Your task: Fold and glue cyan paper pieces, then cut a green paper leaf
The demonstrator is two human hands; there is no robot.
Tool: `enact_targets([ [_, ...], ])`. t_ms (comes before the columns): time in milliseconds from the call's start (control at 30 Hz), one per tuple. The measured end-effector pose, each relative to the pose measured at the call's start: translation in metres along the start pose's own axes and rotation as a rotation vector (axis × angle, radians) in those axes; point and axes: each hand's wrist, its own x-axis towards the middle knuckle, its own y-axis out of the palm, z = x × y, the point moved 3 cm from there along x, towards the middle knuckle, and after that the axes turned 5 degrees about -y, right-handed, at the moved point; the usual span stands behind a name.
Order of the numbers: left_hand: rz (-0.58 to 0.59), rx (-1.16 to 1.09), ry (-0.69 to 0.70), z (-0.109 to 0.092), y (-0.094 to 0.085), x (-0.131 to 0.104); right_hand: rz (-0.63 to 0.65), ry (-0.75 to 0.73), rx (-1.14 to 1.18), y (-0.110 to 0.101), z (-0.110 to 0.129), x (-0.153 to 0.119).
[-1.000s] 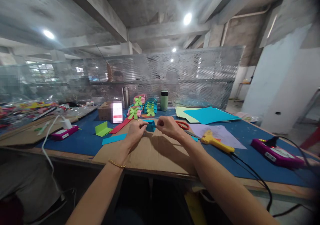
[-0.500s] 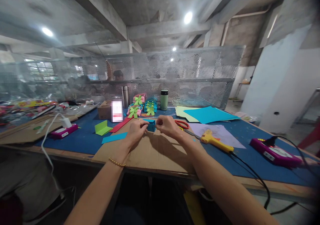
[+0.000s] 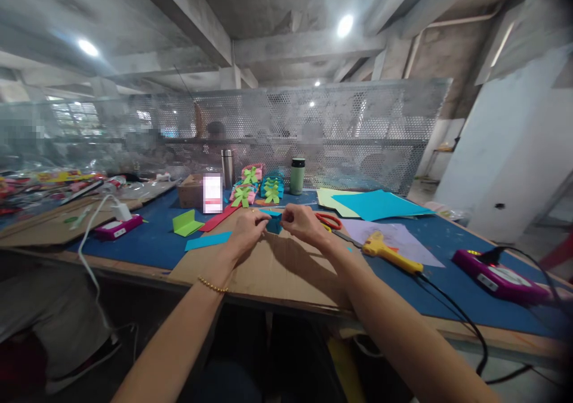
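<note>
A small blue folded paper box (image 3: 274, 222) is held just above the cardboard sheet (image 3: 286, 271). My left hand (image 3: 249, 228) is closed on its left side, fingertips pinching the paper. On the opposite side, my right hand (image 3: 302, 222) pinches the box's right edge. A blue paper strip (image 3: 208, 241) lies left of my left hand, near a folded green paper piece (image 3: 187, 223) and a red paper strip (image 3: 220, 218). Red-handled scissors (image 3: 329, 220) and a yellow hot glue gun (image 3: 390, 254) rest to the right of my right hand.
Finished paper pieces with green bows (image 3: 272, 189) stand at the back, near a steel flask (image 3: 228, 170) and a green tumbler (image 3: 297, 177). Blue sheets (image 3: 380, 205) and a lilac sheet (image 3: 403, 242) lie right. Purple power strips (image 3: 496, 276) sit at both sides, with trailing cords.
The view has shifted slightly, so the scene sits a little further right in the picture. Both hands keep their pinch on the blue paper box, which appears turned slightly.
</note>
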Motion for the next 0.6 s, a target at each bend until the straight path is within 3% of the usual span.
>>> enact_targets([
  [600, 0.002, 0.11, 0.044, -0.0052, -0.0009, 0.001, 0.012, -0.012, -0.022, 0.0035, 0.0016, 0.0006],
])
